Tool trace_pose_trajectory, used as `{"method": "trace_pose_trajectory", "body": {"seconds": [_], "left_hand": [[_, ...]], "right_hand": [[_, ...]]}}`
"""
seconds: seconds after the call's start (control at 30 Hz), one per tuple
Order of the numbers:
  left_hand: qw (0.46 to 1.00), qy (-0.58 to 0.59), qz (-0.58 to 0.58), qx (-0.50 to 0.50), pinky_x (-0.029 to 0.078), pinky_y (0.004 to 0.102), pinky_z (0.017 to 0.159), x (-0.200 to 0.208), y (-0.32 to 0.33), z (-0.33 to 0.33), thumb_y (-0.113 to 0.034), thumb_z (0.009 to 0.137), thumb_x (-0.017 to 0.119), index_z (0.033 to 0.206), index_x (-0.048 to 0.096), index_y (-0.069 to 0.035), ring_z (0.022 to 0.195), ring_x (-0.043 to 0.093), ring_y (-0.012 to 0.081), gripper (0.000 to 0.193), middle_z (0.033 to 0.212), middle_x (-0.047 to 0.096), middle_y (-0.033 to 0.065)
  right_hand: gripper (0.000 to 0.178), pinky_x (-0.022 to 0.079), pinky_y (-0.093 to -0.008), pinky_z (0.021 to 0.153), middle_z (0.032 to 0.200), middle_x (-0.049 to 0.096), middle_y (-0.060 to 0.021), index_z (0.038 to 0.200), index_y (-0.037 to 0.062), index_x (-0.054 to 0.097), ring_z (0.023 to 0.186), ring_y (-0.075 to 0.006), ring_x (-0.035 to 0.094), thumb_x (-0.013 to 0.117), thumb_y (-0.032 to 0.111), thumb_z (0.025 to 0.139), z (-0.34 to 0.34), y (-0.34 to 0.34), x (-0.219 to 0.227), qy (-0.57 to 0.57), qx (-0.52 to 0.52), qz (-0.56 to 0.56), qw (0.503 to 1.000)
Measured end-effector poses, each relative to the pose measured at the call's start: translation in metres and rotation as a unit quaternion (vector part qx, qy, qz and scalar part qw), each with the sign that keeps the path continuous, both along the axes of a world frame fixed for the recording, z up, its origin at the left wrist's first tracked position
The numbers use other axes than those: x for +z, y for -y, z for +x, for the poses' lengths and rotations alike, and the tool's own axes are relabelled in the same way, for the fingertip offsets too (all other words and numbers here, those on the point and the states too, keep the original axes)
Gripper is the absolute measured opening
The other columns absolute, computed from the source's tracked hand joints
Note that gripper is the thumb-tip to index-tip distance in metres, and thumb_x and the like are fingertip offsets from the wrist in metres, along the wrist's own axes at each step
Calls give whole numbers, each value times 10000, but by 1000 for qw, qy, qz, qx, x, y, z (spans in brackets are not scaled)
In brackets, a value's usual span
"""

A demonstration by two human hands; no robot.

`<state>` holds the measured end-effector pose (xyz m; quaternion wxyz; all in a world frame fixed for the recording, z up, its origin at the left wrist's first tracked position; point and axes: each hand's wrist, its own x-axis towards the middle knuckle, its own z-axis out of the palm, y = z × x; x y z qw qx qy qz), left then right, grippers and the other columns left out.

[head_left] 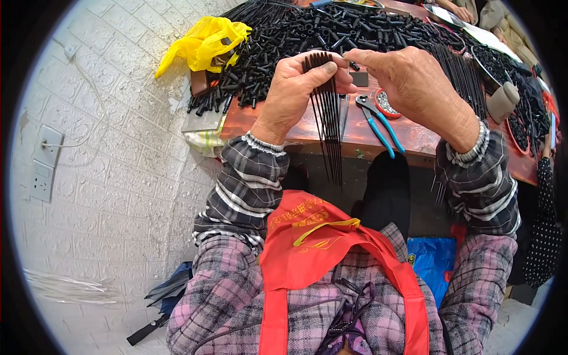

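Note:
My left hand (294,89) grips a fanned bundle of thin black rods (329,124) near their top ends; the rods hang down past the table edge. My right hand (408,80) is raised just to the right, thumb and forefinger pinched on a small black piece (353,65) close to the rod tips. Both hands hover above the front edge of a reddish wooden table (367,139).
A large heap of small black tubes (296,41) covers the table behind my hands. Blue-handled pliers (378,121) and a small red dish (386,103) lie near my right hand. A yellow plastic bag (204,41) sits at the left. More black rods (461,74) lie at the right. Another person sits at the far end.

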<state>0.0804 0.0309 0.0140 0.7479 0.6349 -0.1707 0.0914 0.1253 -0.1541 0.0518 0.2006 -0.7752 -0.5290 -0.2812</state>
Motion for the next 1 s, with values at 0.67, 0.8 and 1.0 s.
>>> {"method": "trace_pose_trajectory", "body": {"seconds": [0.67, 0.8, 1.0], "left_hand": [[1000, -9, 9, -6, 519, 288, 692, 2, 1, 0, -93, 843, 497, 934, 560, 46, 733, 618, 192, 178, 786, 615, 119], [1000, -18, 8, -1, 517, 288, 700, 3, 2, -2, -107, 848, 493, 938, 558, 48, 744, 618, 199, 190, 795, 615, 124], [1000, -6, 6, -12, 514, 286, 704, 3, 4, -1, -114, 851, 493, 940, 559, 43, 752, 620, 199, 193, 794, 617, 119]], "right_hand": [[301, 445, -381, 506, 602, 563, -110, 992, 176, 560, 610, -281, 585, 553, 91, 703, 4, -4, -4, 58, -37, 7, 998], [301, 448, -376, 521, 638, 572, -108, 1004, 179, 562, 616, -279, 582, 537, 97, 716, 8, -5, -7, -7, -19, 16, 1000], [380, 441, -321, 519, 637, 520, -62, 1059, 167, 553, 597, -215, 553, 495, -4, 724, 10, -4, -10, 52, -13, 22, 998]]}}
